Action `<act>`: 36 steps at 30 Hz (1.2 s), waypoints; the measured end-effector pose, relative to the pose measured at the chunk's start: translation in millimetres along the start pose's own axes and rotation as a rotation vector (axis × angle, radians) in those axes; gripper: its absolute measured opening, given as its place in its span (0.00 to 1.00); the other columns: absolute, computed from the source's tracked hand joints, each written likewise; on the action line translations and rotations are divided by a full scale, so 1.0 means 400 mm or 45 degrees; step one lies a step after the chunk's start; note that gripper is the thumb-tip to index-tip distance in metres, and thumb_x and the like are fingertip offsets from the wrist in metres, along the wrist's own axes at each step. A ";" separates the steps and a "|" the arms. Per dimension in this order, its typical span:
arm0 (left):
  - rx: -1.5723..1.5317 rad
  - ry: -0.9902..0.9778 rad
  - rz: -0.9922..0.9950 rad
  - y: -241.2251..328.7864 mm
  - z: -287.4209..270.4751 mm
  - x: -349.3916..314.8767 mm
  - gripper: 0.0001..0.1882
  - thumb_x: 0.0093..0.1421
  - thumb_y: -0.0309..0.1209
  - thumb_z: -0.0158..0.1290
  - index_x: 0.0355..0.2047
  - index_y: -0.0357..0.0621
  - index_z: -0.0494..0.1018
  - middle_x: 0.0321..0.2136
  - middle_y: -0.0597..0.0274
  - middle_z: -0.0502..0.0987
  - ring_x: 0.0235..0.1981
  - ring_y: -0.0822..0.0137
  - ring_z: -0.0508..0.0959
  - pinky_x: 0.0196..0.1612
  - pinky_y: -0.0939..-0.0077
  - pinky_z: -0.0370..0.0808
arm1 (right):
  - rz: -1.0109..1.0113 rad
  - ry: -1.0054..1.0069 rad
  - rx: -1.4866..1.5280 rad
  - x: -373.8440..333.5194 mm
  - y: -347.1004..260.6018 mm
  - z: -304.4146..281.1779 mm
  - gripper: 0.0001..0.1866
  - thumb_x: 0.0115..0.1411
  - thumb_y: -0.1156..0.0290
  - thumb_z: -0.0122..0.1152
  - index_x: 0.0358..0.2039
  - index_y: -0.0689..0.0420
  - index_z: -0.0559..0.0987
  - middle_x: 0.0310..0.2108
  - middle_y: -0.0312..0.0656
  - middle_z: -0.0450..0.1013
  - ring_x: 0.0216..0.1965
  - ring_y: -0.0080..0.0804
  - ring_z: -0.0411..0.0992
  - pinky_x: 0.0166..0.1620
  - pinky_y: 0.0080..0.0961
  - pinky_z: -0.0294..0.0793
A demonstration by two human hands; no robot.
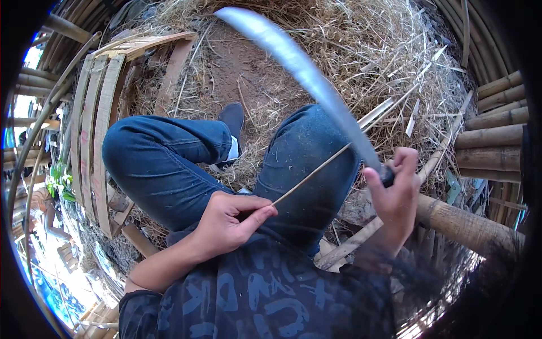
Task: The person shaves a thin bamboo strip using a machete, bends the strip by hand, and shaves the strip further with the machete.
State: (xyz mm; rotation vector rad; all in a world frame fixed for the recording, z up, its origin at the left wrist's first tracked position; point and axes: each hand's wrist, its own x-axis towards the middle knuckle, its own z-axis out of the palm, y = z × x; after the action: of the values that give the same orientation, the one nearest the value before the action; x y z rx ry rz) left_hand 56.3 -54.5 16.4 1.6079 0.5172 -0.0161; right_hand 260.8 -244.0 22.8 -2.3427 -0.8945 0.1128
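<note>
My left hand [234,219] pinches the near end of a thin bamboo stick [310,174] between thumb and fingers, above my lap. The stick slants up to the right across my thigh, and its far end meets the blade near the handle. In my right hand [395,195] is the dark handle of a machete [316,73]. Its long curved blade points up and to the left, over my right knee, and is blurred toward the tip. Most of the handle is hidden by my fingers.
A wooden slatted crate [97,135] stands at my left. Dry straw [361,39] and pale split bamboo pieces [415,116] lie ahead and to the right. A thick bamboo pole [468,226] runs beside my right arm. Bamboo walls [491,135] enclose the place.
</note>
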 end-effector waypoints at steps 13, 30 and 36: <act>0.125 0.113 0.072 0.008 0.017 0.017 0.05 0.55 0.22 0.58 0.31 0.33 0.79 0.19 0.56 0.79 0.18 0.78 0.75 0.22 0.83 0.70 | -0.260 -0.187 -0.040 -0.015 -0.040 0.019 0.36 0.41 0.38 0.68 0.30 0.57 0.64 0.12 0.38 0.59 0.12 0.36 0.66 0.18 0.30 0.66; -0.058 0.098 0.194 -0.044 -0.001 0.065 0.04 0.53 0.21 0.58 0.30 0.32 0.78 0.19 0.54 0.78 0.17 0.73 0.77 0.21 0.82 0.70 | 0.151 -0.016 -0.340 0.071 0.045 -0.052 0.32 0.47 0.46 0.70 0.32 0.57 0.61 0.14 0.37 0.61 0.13 0.32 0.62 0.19 0.27 0.63; -0.066 0.122 0.229 -0.043 0.004 0.070 0.04 0.54 0.23 0.58 0.30 0.36 0.79 0.20 0.53 0.78 0.17 0.69 0.78 0.20 0.79 0.71 | 0.341 0.145 0.434 0.003 0.027 -0.001 0.34 0.48 0.53 0.71 0.45 0.59 0.62 0.16 0.29 0.63 0.16 0.19 0.61 0.21 0.15 0.57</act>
State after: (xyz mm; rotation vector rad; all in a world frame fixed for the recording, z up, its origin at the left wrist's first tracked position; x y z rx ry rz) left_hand 76.2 -46.8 -8.7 1.6048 0.4413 0.2083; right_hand 267.8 -249.7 17.0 -2.1107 -0.4607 0.2212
